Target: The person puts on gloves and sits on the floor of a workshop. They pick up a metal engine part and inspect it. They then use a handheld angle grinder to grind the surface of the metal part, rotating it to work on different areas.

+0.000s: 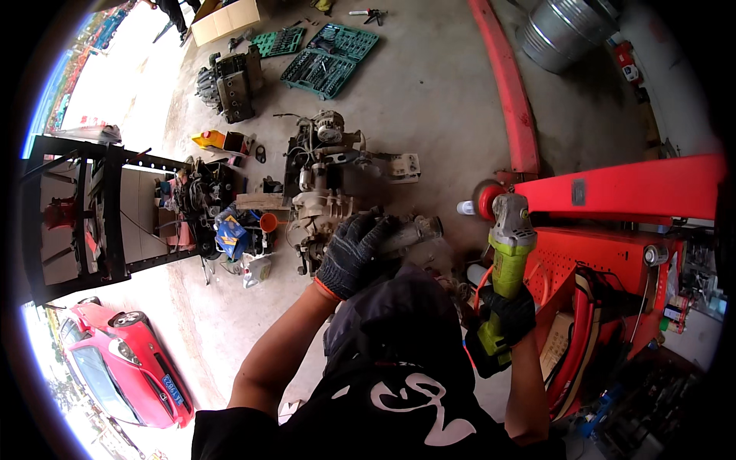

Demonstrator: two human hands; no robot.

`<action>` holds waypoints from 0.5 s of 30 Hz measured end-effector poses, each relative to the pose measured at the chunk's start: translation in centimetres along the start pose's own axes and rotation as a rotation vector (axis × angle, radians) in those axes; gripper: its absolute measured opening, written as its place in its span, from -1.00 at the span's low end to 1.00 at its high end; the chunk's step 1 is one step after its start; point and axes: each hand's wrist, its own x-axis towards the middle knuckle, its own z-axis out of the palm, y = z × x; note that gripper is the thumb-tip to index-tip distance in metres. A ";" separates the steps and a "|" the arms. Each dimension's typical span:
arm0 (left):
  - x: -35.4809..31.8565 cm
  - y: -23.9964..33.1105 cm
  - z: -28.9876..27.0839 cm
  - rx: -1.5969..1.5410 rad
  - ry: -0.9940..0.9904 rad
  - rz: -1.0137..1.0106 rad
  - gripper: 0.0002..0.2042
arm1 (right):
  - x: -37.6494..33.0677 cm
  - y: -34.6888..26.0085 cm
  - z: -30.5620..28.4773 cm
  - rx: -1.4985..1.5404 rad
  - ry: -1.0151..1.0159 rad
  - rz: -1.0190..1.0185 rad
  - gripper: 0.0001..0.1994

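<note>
My left hand (353,253), in a dark grey glove with an orange cuff, rests on the near end of a dirty engine assembly (322,203) on the floor. Its fingers curl over a part there; their tips are partly hidden. Beside it lies a cylindrical metal part (420,230), blurred at its edges. Held upright in my gloved right hand (514,314) is a green cordless power tool (507,270) with a grey metal head and a dark battery at its base. The tool's exact kind is hard to make out. Its head is near a red lift arm, apart from the engine.
A red lift arm (621,190) and a red perforated cabinet (590,257) stand to the right. Beyond the engine lie an open green socket set (330,61) and another engine block (230,86). An orange funnel (267,222) and a red car (126,360) are at left.
</note>
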 end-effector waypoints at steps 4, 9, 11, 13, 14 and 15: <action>0.3 -0.6 0.8 -0.592 0.048 -0.360 -0.40 | 2.8 -2.5 -1.9 -0.135 -0.051 -0.170 -0.70; -0.7 -3.3 2.7 -1.642 -0.007 -0.689 -0.38 | 5.0 -7.6 -4.1 0.152 -0.011 0.008 -0.67; 0.3 -4.1 3.8 -1.954 0.046 -0.815 -0.39 | 6.6 -8.9 -5.1 0.291 -0.027 0.123 -0.63; 3.3 -3.4 3.0 -1.944 0.076 -0.872 -0.46 | 8.3 -9.4 -6.5 0.424 -0.052 0.147 -0.58; 4.8 -3.5 2.8 -1.933 0.097 -0.892 -0.49 | 9.3 -9.5 -6.9 0.497 -0.089 0.119 -0.57; 6.1 -4.4 3.4 -1.731 0.014 -0.741 -0.55 | 10.7 -8.9 -6.9 0.581 -0.126 0.106 -0.55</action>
